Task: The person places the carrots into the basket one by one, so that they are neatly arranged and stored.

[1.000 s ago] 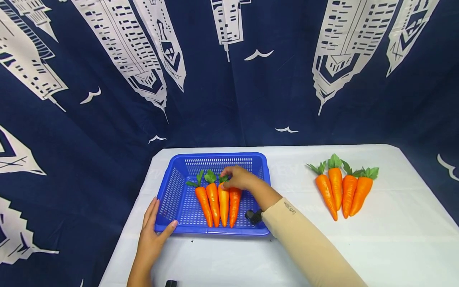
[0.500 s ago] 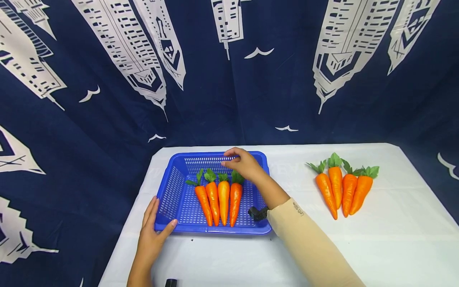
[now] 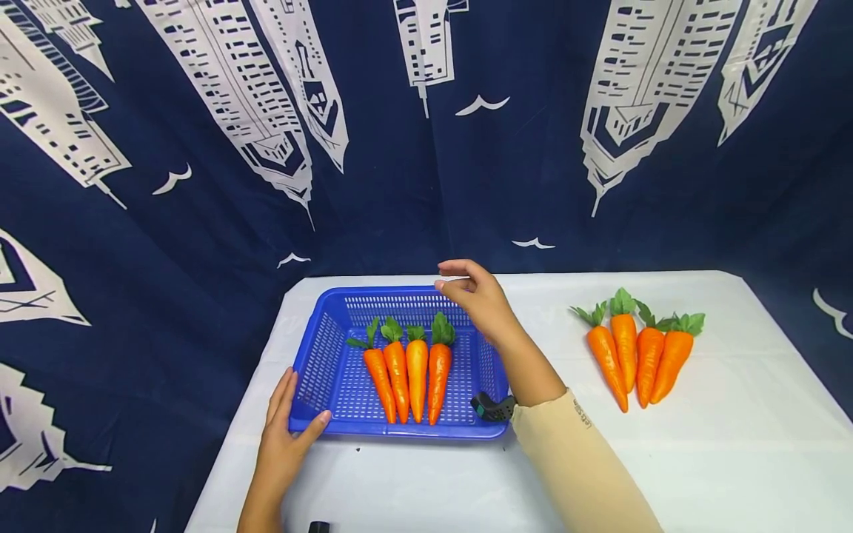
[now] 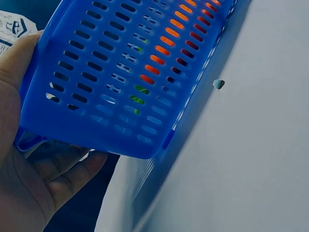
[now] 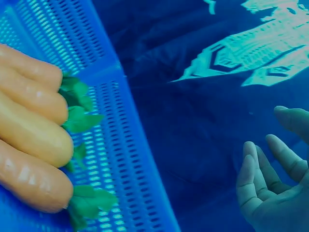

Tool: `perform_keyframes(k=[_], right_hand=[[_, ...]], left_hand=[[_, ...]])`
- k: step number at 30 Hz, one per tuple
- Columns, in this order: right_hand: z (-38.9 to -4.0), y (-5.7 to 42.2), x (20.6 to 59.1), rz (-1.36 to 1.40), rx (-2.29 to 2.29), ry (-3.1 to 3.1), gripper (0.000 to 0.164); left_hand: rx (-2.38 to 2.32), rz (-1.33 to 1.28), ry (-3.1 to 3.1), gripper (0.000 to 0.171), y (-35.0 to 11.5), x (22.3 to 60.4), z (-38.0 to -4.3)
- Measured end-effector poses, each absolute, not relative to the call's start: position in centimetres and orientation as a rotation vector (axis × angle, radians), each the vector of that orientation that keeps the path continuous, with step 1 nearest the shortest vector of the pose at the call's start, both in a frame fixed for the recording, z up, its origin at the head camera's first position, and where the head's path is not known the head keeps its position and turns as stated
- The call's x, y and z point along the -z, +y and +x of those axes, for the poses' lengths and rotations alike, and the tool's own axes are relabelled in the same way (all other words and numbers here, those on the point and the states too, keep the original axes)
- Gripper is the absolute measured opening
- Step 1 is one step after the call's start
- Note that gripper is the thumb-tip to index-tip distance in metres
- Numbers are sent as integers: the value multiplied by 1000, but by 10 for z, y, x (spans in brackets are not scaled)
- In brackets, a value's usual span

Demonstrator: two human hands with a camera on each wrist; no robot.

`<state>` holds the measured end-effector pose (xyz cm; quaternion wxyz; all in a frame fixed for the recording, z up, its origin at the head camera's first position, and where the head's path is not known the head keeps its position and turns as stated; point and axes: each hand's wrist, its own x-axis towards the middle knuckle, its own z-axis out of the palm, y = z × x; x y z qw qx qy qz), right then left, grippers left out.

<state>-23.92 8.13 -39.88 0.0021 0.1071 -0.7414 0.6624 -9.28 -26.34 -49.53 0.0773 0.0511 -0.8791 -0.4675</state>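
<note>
A blue perforated basket [image 3: 400,428] stands on the white table, and several orange carrots [image 3: 417,374] with green leaves lie side by side in it. My left hand [image 3: 283,429] rests at its near left corner, fingers along the left side and thumb at the front rim. Orange and green show through the basket's holes in the left wrist view. My right hand [image 3: 483,303] is raised above the far right rim, holding nothing, its fingers loosely bent. In the right wrist view, this hand [image 5: 275,188] is apart from the carrots [image 5: 34,130].
More carrots [image 3: 646,355] lie in a group on the table's right side. A black device [image 3: 493,407] at the right wrist hangs over the basket's near right corner. A dark blue curtain [image 3: 506,185] with white building prints hangs behind the table.
My right hand has let go of the carrots' leafy tops and risen away, back and to the right, past the rim. The left hand and basket stay in place.
</note>
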Motion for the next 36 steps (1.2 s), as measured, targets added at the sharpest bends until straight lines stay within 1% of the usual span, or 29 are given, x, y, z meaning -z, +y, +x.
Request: perform_keyframes(k=[7, 13, 22, 36], right_hand=[[-230, 106, 392, 309, -2050, -2242, 42], [-224, 125, 395, 190, -1995, -2230, 45], [-214, 147, 419, -5, -1866, -2202, 45], [-199, 190, 455, -292, -1814, -2213, 52]], left_hand=[[1399, 149, -2637, 91, -263, 495, -94], [1384, 141, -2644, 91, -263, 496, -93], [1383, 141, -2650, 91, -264, 495, -92], [1375, 138, -2658, 90, -263, 494, -91]])
